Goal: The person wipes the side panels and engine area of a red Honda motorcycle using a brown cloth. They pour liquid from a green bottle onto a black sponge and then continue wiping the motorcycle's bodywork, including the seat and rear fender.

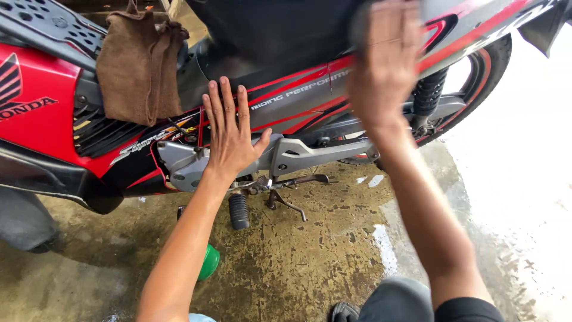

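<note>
By the two bare hands stand one red-and-black motorcycle (310,95), one brown burlap cloth (138,65), and one green round plastic object (209,262).

I see a brown cloth (138,65) draped over the footboard area. Below it, a green round object (209,262) lies on the wet, stained concrete floor (310,262), near a black rubber footpeg (239,211). At lower centre I note a dark shoe toe (344,312) beside a grey trouser knee (396,301).
</note>
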